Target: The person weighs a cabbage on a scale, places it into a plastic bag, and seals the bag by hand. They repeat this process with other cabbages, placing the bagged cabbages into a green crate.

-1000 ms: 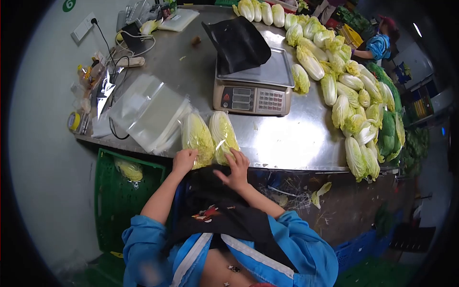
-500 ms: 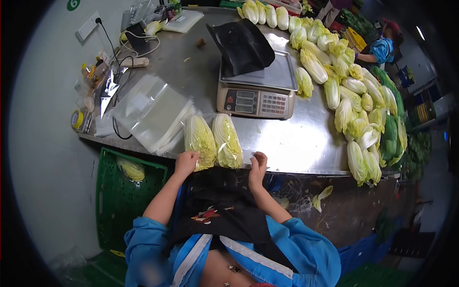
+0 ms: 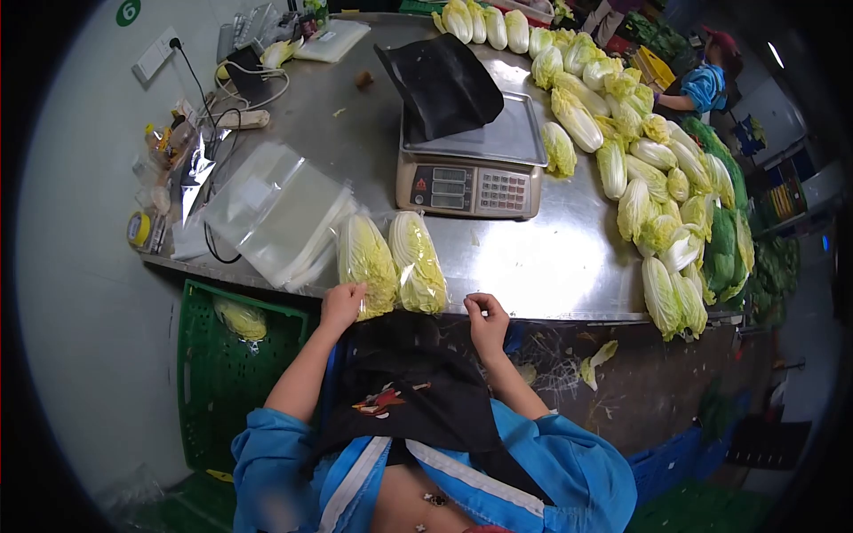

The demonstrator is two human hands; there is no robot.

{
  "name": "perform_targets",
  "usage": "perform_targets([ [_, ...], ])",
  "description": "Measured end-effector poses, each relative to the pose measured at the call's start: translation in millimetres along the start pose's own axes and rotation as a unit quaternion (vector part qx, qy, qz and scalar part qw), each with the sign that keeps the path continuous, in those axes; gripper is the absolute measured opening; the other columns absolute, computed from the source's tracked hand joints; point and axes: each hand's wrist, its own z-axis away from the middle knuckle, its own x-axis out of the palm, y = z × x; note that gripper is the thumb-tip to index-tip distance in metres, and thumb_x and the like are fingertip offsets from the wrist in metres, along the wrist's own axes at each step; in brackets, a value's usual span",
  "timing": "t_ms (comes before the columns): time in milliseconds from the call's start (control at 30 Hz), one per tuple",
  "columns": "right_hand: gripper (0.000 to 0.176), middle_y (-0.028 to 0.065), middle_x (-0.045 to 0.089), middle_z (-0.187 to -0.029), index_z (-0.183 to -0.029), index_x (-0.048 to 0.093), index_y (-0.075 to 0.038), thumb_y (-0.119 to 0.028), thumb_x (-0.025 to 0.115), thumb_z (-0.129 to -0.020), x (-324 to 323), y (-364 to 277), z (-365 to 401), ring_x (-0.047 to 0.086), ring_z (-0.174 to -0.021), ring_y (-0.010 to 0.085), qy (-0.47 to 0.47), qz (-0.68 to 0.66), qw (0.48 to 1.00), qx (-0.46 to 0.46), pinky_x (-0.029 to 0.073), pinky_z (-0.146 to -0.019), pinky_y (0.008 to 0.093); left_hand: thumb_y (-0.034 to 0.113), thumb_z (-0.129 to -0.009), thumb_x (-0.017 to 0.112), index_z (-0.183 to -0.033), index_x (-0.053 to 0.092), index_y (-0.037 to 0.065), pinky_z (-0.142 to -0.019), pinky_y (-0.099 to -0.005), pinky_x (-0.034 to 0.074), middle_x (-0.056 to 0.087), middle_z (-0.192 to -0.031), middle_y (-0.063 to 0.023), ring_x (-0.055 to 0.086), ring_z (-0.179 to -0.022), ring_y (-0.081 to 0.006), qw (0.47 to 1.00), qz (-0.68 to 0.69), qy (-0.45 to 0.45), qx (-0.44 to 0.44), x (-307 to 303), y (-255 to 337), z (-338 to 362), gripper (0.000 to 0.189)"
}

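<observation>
Two napa cabbages in clear plastic bags lie side by side at the front edge of the metal table: the left bagged cabbage [image 3: 366, 262] and the right bagged cabbage [image 3: 417, 266]. My left hand [image 3: 340, 306] is closed at the lower left of the left one, its fingertips pinching the clear bag there. To the right of the other cabbage, my right hand [image 3: 489, 324] is held at the table edge with fingers curled and tips together. Whatever may be between those fingertips is too small or transparent to make out.
A stack of clear bags [image 3: 275, 209] lies left of the cabbages. Behind stands a scale [image 3: 471, 186] with a black scoop [image 3: 442, 87]. Unbagged napa cabbages [image 3: 653, 182] line the right side. A green crate [image 3: 200, 382] stands below left; a co-worker [image 3: 705, 84] is at far right.
My right hand has shifted slightly right and down, its fingers more curled. The whitish piece near its fingertips no longer shows. My left hand keeps its place at the left bagged cabbage.
</observation>
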Motion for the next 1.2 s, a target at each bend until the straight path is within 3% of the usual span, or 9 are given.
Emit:
perform_targets([
  [33,0.009,0.0049,0.059,-0.070,-0.083,0.059,-0.001,-0.007,0.064,-0.077,-1.0,-12.2,-3.4,0.053,-0.059,0.0119,-0.002,0.000,1.000,0.000,0.044,-0.056,0.0243,0.040,-0.083,0.050,-0.067,0.060,0.003,-0.059,-0.0420,0.044,0.058,-0.059,-0.0155,0.059,-0.060,-0.0325,1.000,0.001,0.001,-0.001,-0.6,-0.1,0.1,0.041],
  [100,0.006,0.0077,0.059,-0.073,-0.082,0.059,-0.001,-0.001,0.062,-0.076,-3.4,-33.9,-11.3,0.056,-0.062,0.0157,-0.036,0.026,0.988,-0.150,0.045,-0.060,0.0259,0.038,-0.084,0.050,-0.068,0.059,0.001,-0.054,-0.0384,0.044,0.057,-0.056,-0.0141,0.059,-0.053,-0.0277,1.000,0.020,-0.012,0.012,-1.1,-0.7,2.6,0.041],
  [233,0.006,0.0099,0.058,-0.075,-0.081,0.058,-0.001,0.002,0.061,-0.076,1.4,-42.4,-21.0,0.057,-0.065,0.0179,-0.050,0.054,0.980,-0.183,0.045,-0.060,0.0261,0.036,-0.087,0.051,-0.067,0.058,0.000,-0.046,-0.0321,0.043,0.055,-0.053,-0.0093,0.055,-0.045,-0.0180,0.990,0.135,0.005,0.024,-0.5,-3.8,12.9,0.041],
  [333,0.005,0.0091,0.059,-0.072,-0.082,0.057,0.000,0.000,0.060,-0.078,8.5,-30.5,-29.2,0.057,-0.065,0.0160,-0.030,0.043,0.989,-0.139,0.045,-0.060,0.0260,0.034,-0.088,0.051,-0.066,0.057,0.000,-0.042,-0.0258,0.040,0.052,-0.051,-0.0043,0.051,-0.043,-0.0096,0.979,0.204,-0.001,0.026,4.3,-11.7,14.3,0.041],
  [433,0.006,0.0004,0.056,-0.072,-0.083,0.056,0.001,-0.005,0.057,-0.083,20.1,8.2,-45.1,0.050,-0.066,0.0069,-0.039,-0.009,0.998,0.038,0.042,-0.062,0.0211,0.034,-0.088,0.050,-0.066,0.058,0.000,-0.042,-0.0246,0.040,0.051,-0.050,-0.0033,0.050,-0.043,-0.0090,0.976,0.216,0.001,0.026,4.9,-14.0,13.3,0.041],
  [867,0.008,-0.0012,0.054,-0.066,-0.083,0.057,0.000,-0.008,0.059,-0.082,10.6,9.6,-36.1,0.048,-0.059,0.0064,-0.064,-0.109,0.979,0.157,0.040,-0.056,0.0209,0.031,-0.087,0.051,-0.063,0.057,0.001,-0.042,-0.0261,0.041,0.052,-0.050,-0.0046,0.052,-0.042,-0.0105,0.981,0.194,-0.017,0.003,0.9,-9.5,9.7,0.039],
  [1033,0.011,0.0085,0.063,-0.074,-0.086,0.061,0.000,-0.009,0.060,-0.079,38.9,46.5,-38.6,0.059,-0.067,0.0136,-0.156,0.110,0.977,0.092,0.047,-0.062,0.0261,0.022,-0.085,0.057,-0.067,0.053,0.003,-0.038,-0.0233,0.039,0.051,-0.051,-0.0023,0.049,-0.041,-0.0085,0.955,0.292,-0.024,-0.039,0.8,-7.6,10.3,0.026],
  [1100,0.020,0.0140,0.063,-0.080,-0.096,0.059,-0.002,-0.010,0.060,-0.078,43.2,42.5,-41.8,0.063,-0.074,0.0212,-0.200,0.173,0.962,0.065,0.048,-0.066,0.0295,0.018,-0.084,0.060,-0.082,0.050,0.004,-0.034,-0.0212,0.035,0.050,-0.054,-0.0003,0.045,-0.038,-0.0064,0.904,0.426,0.010,-0.039,7.7,-20.7,9.4,0.017],
  [1200,0.032,0.0142,0.063,-0.084,-0.107,0.054,-0.003,-0.013,0.060,-0.076,31.3,33.0,-51.5,0.062,-0.077,0.0227,-0.262,0.323,0.906,0.083,0.048,-0.068,0.0304,0.022,-0.080,0.065,-0.095,0.046,0.003,-0.040,-0.0278,0.041,0.051,-0.060,-0.0020,0.049,-0.044,-0.0115,0.907,0.418,-0.008,-0.044,7.1,-34.3,6.3,0.031],
])
